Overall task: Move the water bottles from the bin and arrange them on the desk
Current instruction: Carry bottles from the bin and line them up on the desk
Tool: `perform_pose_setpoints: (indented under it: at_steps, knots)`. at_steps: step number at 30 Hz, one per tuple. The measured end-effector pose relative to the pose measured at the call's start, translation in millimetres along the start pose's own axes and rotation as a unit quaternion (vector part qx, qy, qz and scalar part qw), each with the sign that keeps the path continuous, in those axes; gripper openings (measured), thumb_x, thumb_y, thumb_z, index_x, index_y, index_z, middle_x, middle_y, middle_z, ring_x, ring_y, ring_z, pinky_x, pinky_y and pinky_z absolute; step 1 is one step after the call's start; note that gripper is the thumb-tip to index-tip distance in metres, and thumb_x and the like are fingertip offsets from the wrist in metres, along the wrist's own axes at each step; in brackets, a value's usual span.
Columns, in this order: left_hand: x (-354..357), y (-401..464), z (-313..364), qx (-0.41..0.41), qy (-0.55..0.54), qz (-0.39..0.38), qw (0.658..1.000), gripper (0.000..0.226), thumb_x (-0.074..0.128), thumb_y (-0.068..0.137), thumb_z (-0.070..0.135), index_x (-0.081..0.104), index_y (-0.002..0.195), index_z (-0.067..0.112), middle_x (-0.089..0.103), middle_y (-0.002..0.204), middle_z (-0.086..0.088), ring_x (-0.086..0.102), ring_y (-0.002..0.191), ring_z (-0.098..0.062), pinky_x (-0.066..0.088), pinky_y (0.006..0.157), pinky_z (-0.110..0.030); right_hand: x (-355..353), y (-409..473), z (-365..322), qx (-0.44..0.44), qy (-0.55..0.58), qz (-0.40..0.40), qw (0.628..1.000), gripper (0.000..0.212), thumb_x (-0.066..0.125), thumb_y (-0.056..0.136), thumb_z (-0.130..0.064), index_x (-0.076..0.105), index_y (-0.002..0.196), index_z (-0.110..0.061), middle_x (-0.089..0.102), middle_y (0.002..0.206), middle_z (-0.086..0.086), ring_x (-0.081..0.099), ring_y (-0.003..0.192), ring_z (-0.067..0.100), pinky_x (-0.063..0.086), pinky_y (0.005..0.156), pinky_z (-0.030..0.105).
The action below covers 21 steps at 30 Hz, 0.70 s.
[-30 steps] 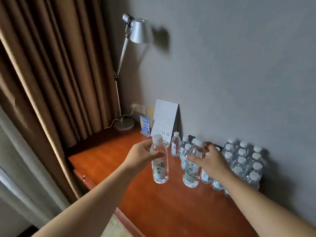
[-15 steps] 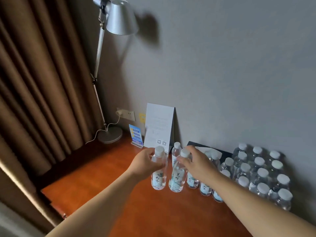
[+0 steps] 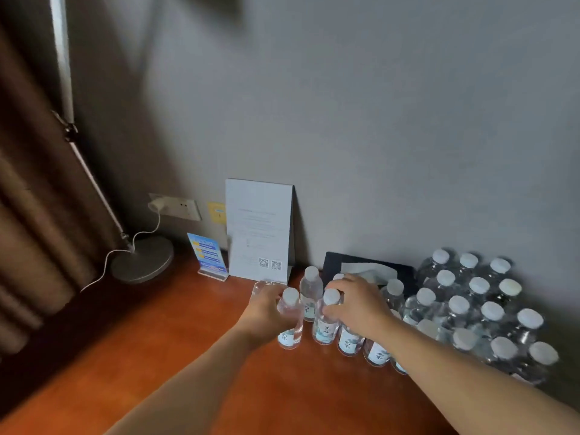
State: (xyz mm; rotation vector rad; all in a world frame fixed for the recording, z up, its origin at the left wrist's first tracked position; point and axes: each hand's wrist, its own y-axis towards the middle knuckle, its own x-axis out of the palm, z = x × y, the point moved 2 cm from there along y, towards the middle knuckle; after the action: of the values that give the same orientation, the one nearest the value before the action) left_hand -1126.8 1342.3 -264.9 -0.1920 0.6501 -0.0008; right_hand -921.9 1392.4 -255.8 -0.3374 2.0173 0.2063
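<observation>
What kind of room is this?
Probably a hotel room: a card with QR codes stands on a wooden desk by a lamp, and many small bottles line the wall.

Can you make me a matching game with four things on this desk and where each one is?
Things:
1. lamp base
2. white card
3. shrink-wrapped pack of bottles
4. bottle in the left hand

Places:
A. far right, against the wall
B. far left, near the curtain
C. left end of the front row of loose bottles
D. standing upright at the wall, right of the small blue sign

Pairs: 1-B, 2-D, 3-A, 4-C
</observation>
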Motion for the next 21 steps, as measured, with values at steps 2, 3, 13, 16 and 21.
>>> perform_pose_setpoints:
  at_steps: [2,3,13,16,21]
  knots:
    - [1,16,-4,0.014,0.011,-0.032,0.999,0.041,0.079,0.076,0.024,0.058,0.11,0.034,0.063,0.106,0.012,0.061,0.1,-0.009,0.054,0.083,-0.026,8,3,2,0.022,-0.044,0.005,0.999,0.027,0.07,0.082,-0.048,0.069,0.105,-0.033,0.064,0.101,-0.01,0.056,0.099,0.019,0.041,0.089,0.037]
    - [2,23,-6,0.025,0.018,-0.05,0.998,0.04,0.078,0.075,0.019,0.059,0.108,0.033,0.065,0.105,0.012,0.061,0.1,-0.01,0.054,0.087,-0.029,11,4,1,0.027,-0.074,0.001,0.997,0.029,0.069,0.082,-0.05,0.069,0.106,-0.034,0.064,0.103,-0.011,0.055,0.102,0.019,0.038,0.091,0.037]
    - [17,69,-34,0.117,0.088,-0.145,0.979,0.054,0.08,0.074,0.021,0.063,0.125,0.031,0.056,0.124,0.007,0.056,0.111,-0.013,0.046,0.097,-0.025,24,7,-16,0.085,-0.234,-0.025,0.968,0.03,0.063,0.085,-0.051,0.067,0.107,-0.031,0.065,0.109,-0.01,0.053,0.112,0.018,0.022,0.106,0.041]
    - [20,73,-34,0.115,0.062,-0.148,0.98,0.059,0.079,0.074,0.013,0.06,0.127,0.03,0.059,0.122,0.011,0.059,0.111,-0.012,0.052,0.097,-0.032,25,6,-18,0.11,-0.241,-0.018,0.964,0.025,0.063,0.085,-0.047,0.067,0.104,-0.03,0.065,0.107,-0.01,0.053,0.112,0.018,0.022,0.101,0.041]
    - [22,76,-36,0.132,0.089,-0.146,0.976,0.062,0.076,0.074,0.012,0.055,0.13,0.031,0.056,0.124,0.01,0.059,0.107,-0.01,0.05,0.095,-0.028,26,7,-24,0.136,-0.219,-0.014,0.966,0.023,0.066,0.084,-0.043,0.063,0.105,-0.032,0.064,0.107,-0.01,0.054,0.109,0.018,0.028,0.095,0.042]
